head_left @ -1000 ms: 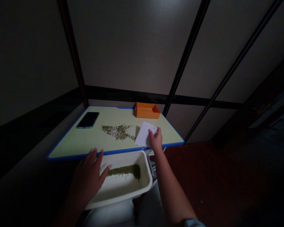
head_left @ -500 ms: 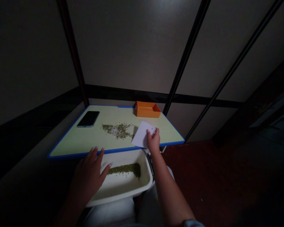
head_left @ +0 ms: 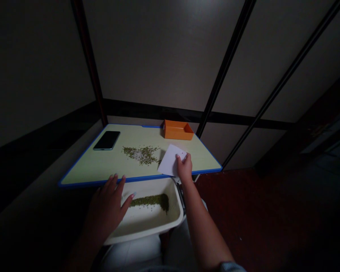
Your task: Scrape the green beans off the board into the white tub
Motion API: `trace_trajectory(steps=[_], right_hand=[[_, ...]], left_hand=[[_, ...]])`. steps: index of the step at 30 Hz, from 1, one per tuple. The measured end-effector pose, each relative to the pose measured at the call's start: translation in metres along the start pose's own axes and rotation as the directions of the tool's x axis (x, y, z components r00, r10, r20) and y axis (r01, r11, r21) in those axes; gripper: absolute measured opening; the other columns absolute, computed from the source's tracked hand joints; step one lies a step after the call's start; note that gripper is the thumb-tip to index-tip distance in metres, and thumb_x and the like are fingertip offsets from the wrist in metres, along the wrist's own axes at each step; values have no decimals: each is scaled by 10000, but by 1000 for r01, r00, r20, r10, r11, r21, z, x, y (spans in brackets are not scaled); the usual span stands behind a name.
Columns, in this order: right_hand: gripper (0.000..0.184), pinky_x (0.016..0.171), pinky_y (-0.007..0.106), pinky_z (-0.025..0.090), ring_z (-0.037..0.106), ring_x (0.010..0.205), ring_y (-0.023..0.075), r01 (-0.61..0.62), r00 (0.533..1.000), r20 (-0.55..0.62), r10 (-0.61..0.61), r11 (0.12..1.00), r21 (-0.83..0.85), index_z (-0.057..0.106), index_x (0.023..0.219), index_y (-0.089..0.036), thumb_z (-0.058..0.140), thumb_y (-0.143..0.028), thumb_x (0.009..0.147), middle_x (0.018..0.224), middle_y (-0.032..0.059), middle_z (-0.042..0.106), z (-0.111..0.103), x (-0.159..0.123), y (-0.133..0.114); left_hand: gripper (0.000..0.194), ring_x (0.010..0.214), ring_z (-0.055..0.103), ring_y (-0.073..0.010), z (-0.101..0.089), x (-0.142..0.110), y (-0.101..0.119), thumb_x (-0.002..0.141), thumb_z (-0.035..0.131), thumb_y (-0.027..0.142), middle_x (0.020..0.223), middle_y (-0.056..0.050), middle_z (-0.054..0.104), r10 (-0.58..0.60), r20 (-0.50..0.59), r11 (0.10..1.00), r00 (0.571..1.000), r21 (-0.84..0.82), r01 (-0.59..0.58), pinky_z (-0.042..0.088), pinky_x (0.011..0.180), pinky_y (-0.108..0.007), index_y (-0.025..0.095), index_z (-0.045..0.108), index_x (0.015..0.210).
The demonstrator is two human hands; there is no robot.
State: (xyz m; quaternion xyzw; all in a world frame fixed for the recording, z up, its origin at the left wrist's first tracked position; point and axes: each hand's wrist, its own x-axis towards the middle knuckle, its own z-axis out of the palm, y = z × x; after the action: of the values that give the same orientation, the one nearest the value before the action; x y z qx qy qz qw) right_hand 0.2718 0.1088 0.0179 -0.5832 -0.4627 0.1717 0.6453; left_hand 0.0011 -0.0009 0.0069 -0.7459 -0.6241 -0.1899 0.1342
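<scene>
My right hand grips a flat white card, tilted over the tabletop at the right end of a spread of small green grains. A paler patch shows within the spread. My left hand, fingers apart, lies over the left side of a white plastic tub, near the table's front edge; whether it presses on the rim I cannot tell. Inside the tub, a band of the same green grains lies along the far side, thickest at the right. My left hand covers the tub's left end.
The pale yellow-green table has a blue edge. A dark-screened phone lies at its left, and an orange open box stands at the back right. Panelled wall rises behind. Dark red floor shows at the right.
The card in my right hand has shifted slightly left and toward the table's front edge, then held about still. My left hand stays put. The view tilts a little.
</scene>
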Motion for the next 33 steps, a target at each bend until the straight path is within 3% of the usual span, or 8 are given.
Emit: trace_trajectory(steps=[17, 24, 33], right_hand=[[205, 583, 274, 373, 480, 587, 173, -17, 1000, 25, 18, 1000, -24, 484, 873, -247, 603, -401, 810, 618, -56, 529, -2, -2, -3], [213, 617, 265, 393, 508, 641, 167, 35, 999, 16, -36, 999, 37, 488, 859, -237, 605, -407, 807, 664, -42, 565, -1, -2, 2], [257, 618, 271, 406, 511, 627, 163, -1, 1000, 4, 1, 998, 68, 510, 872, -228, 618, -441, 777, 696, -31, 588, -1, -2, 1]], left_hand=[[602, 1388, 487, -377, -1, 1, -1, 917, 395, 472, 1442, -256, 552, 12, 14, 999, 1000, 38, -12, 479, 1026, -523, 76, 579, 1331], [604, 1392, 486, -367, 2, 1, -2, 913, 404, 477, 1452, -243, 549, 12, 14, 999, 1000, 53, -13, 472, 1043, -511, 85, 573, 1340], [607, 1390, 489, -368, 0, 0, -2, 910, 412, 485, 1447, -236, 557, 8, 22, 998, 1000, 59, -10, 478, 1040, -515, 95, 575, 1346]])
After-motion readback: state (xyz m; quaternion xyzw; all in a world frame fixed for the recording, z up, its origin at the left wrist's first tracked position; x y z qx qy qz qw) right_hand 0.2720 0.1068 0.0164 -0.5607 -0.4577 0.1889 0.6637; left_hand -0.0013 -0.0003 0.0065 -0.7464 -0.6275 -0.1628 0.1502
